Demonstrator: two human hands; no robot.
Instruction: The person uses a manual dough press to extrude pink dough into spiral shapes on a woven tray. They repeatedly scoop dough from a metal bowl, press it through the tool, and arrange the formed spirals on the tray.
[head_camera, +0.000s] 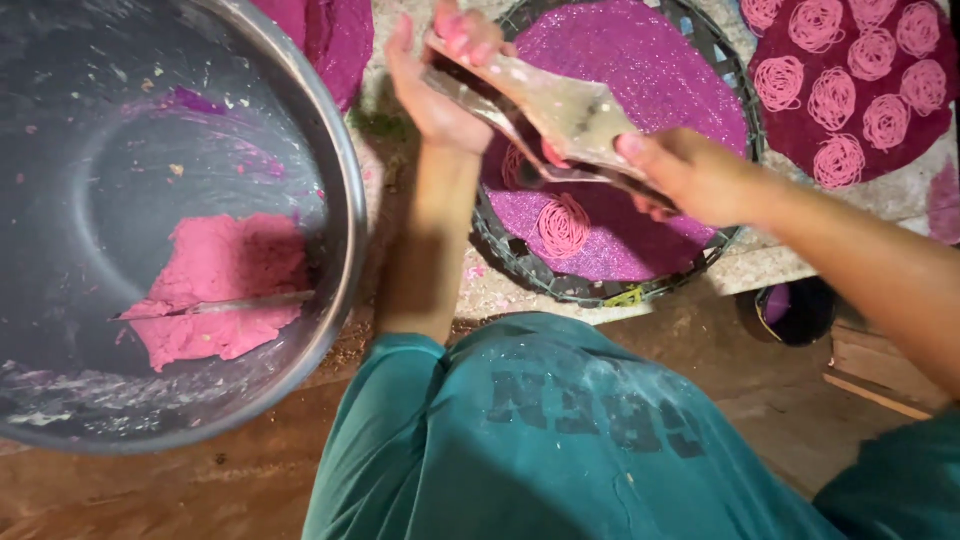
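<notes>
My left hand (440, 85) and my right hand (690, 175) both grip a wooden hand press (555, 115), its two handles held together above a round tray (600, 285) lined with sparkly purple cloth. Under the press, a coil of pink dough strands (563, 226) lies on the cloth, and part of another coil (515, 165) shows behind the press. To the left stands a big steel bowl (340, 180) holding a lump of pink dough (220, 290) with a spoon (240, 304) lying on it.
At the top right, a dark red tray (800, 140) carries several pink coils. A small dark cup (795, 310) sits near the right. More purple cloth (335, 35) lies behind the bowl. My knees in teal trousers (560, 430) fill the foreground.
</notes>
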